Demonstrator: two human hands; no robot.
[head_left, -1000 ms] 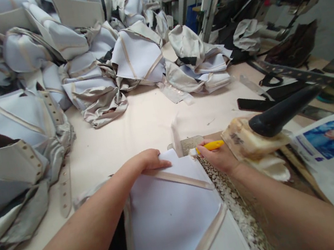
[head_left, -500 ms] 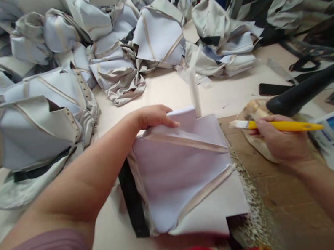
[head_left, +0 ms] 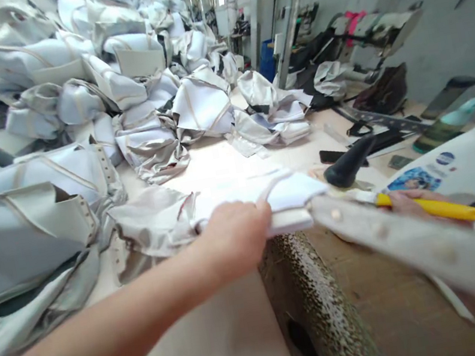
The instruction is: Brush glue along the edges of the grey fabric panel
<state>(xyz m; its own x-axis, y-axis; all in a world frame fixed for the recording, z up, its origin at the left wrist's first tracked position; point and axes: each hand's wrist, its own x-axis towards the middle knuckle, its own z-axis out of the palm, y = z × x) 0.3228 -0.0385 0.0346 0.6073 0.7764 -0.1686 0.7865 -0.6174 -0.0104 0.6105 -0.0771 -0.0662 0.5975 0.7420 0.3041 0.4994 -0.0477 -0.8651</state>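
Lower centre of frame: left hand (head_left: pixel 234 236) now closed on the folded white piece (head_left: pixel 289 199), lifted off the pale table (head_left: pixel 228 337) and swung up, where half a second ago it lay flat under the palm. At right, partly hidden behind a blurred studded strap (head_left: pixel 413 246): right hand (head_left: pixel 409 201), wrapped round the yellow-handled brush (head_left: pixel 441 209), drawn back from the piece — brushing on this one apparently done. Just beyond: black-handled tool (head_left: pixel 348 162). Filling upper left: heap of similar pieces (head_left: pixel 71 108).
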